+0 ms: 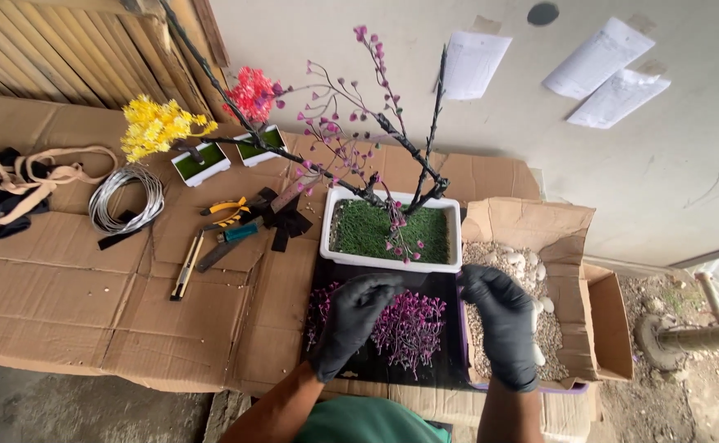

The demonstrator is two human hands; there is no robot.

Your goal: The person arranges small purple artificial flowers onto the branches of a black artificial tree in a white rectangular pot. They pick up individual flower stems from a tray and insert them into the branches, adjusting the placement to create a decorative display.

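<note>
Both my hands wear black gloves. My left hand (351, 324) hovers over a pile of small purple blossom sprigs (409, 326) lying on a black tray (376, 361), fingers curled, fingertips pointing right. My right hand (503, 324) is above the near edge of a cardboard box of pale gravel and pebbles (532, 271), fingers bent toward my left hand; whether anything is pinched between them I cannot tell. Just beyond stands a white rectangular planter (392, 262) with green turf and a dark-branched artificial tree (376, 131) bearing pink buds.
Flattened cardboard (89, 287) covers the floor. On it lie a wire coil (125, 197), yellow-handled pliers (226, 209), a utility knife (185, 269), black tape scraps (286, 217), two small white pots with yellow and red blossoms (203, 160), and a dark bag with straps (6, 193). Papers hang on the wall.
</note>
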